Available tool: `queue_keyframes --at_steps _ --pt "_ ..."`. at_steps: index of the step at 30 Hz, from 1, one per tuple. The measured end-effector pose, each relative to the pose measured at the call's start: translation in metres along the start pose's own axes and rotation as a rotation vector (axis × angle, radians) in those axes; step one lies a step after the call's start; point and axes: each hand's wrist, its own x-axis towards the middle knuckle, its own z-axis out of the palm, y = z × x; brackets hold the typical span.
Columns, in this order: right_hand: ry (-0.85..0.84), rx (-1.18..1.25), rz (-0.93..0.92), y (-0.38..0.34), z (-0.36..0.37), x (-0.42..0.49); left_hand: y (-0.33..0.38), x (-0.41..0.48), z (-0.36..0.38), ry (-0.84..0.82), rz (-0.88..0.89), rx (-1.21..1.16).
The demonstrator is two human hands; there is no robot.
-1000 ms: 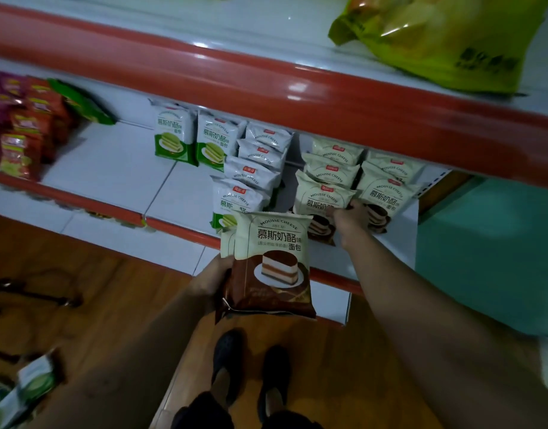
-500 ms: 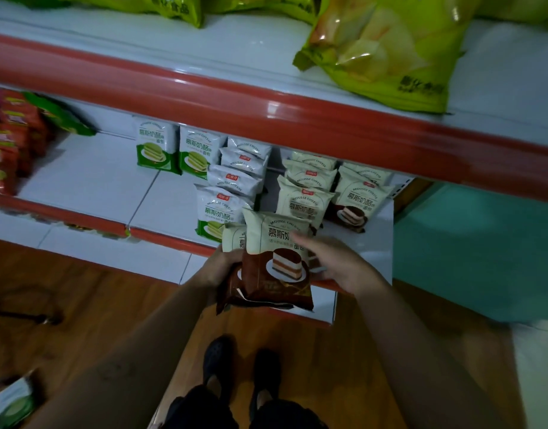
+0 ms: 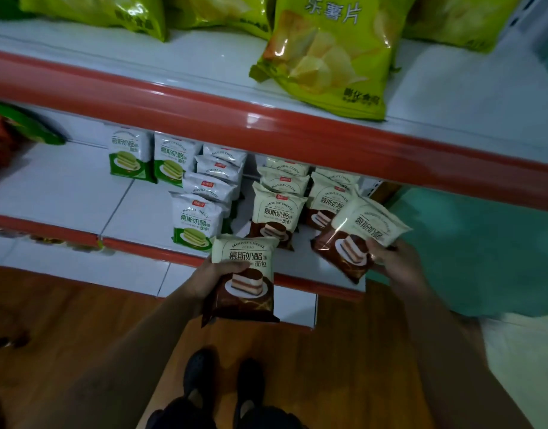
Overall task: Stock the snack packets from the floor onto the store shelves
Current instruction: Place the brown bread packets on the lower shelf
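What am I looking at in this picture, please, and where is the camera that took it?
There is no machine here. A person is working with bare hands, and the camera sits on their head looking forward and down, so you see their forearms and shoes.

The left hand grips one brown cake packet in front of the lower shelf. The right hand holds a second brown packet, tilted, over that shelf's right end.

On the lower shelf stand rows of matching brown packets, with green-label packets to their left. The upper shelf carries yellow-green crisp bags.
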Motion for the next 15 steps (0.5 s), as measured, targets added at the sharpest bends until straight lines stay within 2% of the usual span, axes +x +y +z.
queue_keyframes --at_steps 3,6,9,15 --pt "0.153 -0.187 -0.094 -0.001 0.003 0.024 -0.004 -0.001 0.001 0.008 -0.008 0.019" --pt "0.172 -0.327 -0.118 0.005 0.023 0.046 -0.007 0.0 0.002 0.006 0.0 0.056" --pt "0.139 -0.298 -0.086 0.017 0.044 0.062 -0.007 -0.001 0.003 0.006 0.009 0.076" --pt "0.18 -0.28 -0.09 0.02 0.066 0.084 0.005 -0.001 0.003 -0.009 0.033 0.086"
